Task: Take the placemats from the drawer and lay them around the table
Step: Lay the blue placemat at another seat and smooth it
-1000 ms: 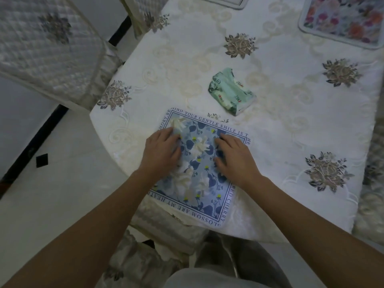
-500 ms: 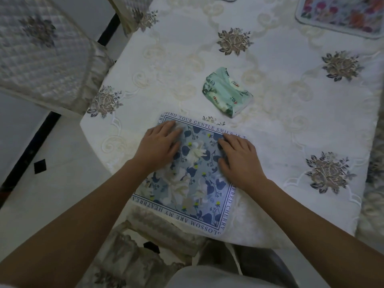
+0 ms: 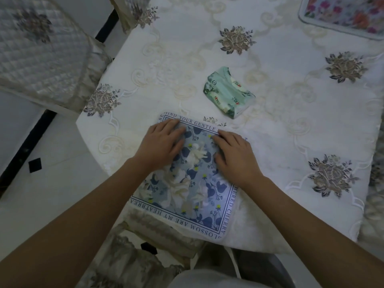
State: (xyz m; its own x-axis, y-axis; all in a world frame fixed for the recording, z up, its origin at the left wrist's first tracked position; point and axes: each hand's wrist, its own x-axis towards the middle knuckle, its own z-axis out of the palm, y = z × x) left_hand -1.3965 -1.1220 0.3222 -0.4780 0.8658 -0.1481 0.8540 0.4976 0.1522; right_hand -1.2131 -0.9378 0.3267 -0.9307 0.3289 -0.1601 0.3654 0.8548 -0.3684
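Note:
A blue floral placemat point(image 3: 193, 190) with a lettered border lies flat at the near edge of the table point(image 3: 291, 125), its near corner reaching the edge. My left hand point(image 3: 161, 144) presses flat on its far left part. My right hand point(image 3: 234, 156) presses flat on its far right part, covering some of the border lettering. A second placemat point(image 3: 345, 15) with pink and red flowers lies at the far right of the table, cut off by the frame.
A green tissue pack point(image 3: 227, 92) lies just beyond the blue placemat. A quilted chair point(image 3: 41, 53) stands to the left of the table, and another chair's cushion point(image 3: 145, 231) sits below the near edge. The white embroidered tablecloth hangs over the edge.
Both hands have slid a little farther up the blue placemat toward its far edge. The placemat stays flat in the same spot.

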